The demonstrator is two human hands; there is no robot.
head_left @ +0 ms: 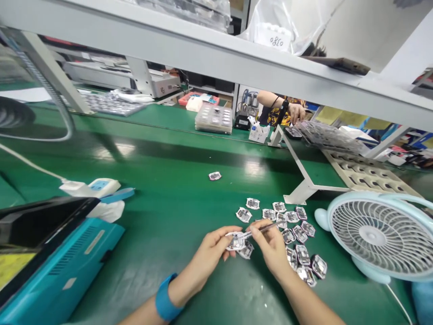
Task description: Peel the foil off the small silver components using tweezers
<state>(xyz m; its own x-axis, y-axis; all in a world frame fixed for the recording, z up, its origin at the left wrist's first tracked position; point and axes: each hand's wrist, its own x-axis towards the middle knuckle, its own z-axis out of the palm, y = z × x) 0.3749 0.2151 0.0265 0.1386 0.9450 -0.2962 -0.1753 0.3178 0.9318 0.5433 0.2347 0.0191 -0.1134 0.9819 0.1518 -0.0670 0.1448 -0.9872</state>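
My left hand (209,255) pinches a small silver foil-covered part (237,243) between its fingers. My right hand (270,249) grips slim tweezers (261,231), whose tips meet that part at its upper edge. Just below it, another silver part (246,249) lies against my left fingertips. To the right of my hands, several similar parts (291,234) lie scattered on the green mat (162,216). One more silver part (214,176) sits alone farther forward. A blue band (165,298) circles my left wrist.
A pale blue desk fan (375,234) stands at the right, and a teal device (57,266) with a dark lid sits at the left. A white shelf beam (203,49) runs overhead. Beyond it, a co-worker's hand (297,113) works near stacked trays (214,119).
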